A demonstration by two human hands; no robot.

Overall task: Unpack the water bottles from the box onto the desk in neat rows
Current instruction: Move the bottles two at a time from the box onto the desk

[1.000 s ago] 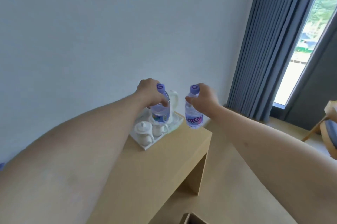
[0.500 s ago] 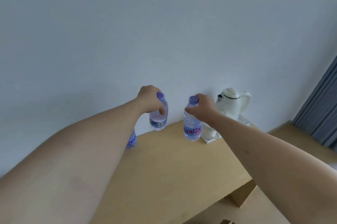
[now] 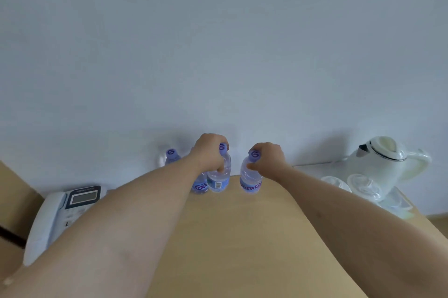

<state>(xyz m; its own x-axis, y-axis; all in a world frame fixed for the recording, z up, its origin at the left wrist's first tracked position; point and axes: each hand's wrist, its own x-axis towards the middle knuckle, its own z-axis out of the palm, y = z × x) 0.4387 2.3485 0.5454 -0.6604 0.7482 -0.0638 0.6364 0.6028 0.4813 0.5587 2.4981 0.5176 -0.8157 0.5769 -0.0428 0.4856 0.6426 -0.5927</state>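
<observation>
My left hand (image 3: 209,152) grips the neck of a clear water bottle (image 3: 219,180) with a purple cap, standing at the desk's far edge by the wall. My right hand (image 3: 268,158) grips the top of a second bottle (image 3: 251,182) just to its right. Both bottle bases are at the wooden desk (image 3: 242,237). Behind my left forearm stand two more bottles, one with a visible label (image 3: 200,186) and one showing mostly its cap (image 3: 171,154). The box is out of view.
A white desk phone (image 3: 60,210) lies at the left. A white kettle (image 3: 383,164) and upturned glasses (image 3: 362,186) sit on a tray (image 3: 400,205) at the right. The wall runs right behind the bottles.
Both hands carried their bottles leftward and down to the desk's back edge beside the earlier bottles. The view swung left, so the phone came into sight and the curtain left it.
</observation>
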